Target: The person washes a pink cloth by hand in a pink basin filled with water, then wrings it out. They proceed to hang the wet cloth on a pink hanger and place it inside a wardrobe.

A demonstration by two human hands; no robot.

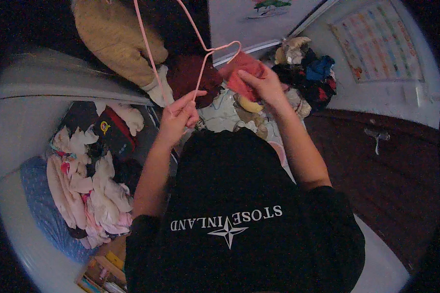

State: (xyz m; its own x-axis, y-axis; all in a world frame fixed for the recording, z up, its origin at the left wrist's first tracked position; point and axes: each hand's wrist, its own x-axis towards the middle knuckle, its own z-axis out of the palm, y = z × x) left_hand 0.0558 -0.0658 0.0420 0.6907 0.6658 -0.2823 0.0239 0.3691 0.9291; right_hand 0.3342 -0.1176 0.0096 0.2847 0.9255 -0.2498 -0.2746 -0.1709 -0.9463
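My left hand [179, 119] is closed around the lower part of a pink clothes hanger [201, 71], one finger pointing right past its wire. The hanger's hook points to the right, close above my right hand [258, 86]. Between thumb and fingers, that hand grips a folded red cloth [242, 71]. Past my left hand lie a tan garment [117, 44] and a dark red garment [192, 78]. What the cloth is exactly, I cannot tell.
Piled clothes [102, 190] lie at the left, beside a blue patterned fabric [44, 205]. More clothes and bags [315, 77] are heaped at the upper right. A dark brown door [370, 172] with a handle stands at the right. An open drawer or box [102, 274] shows at lower left.
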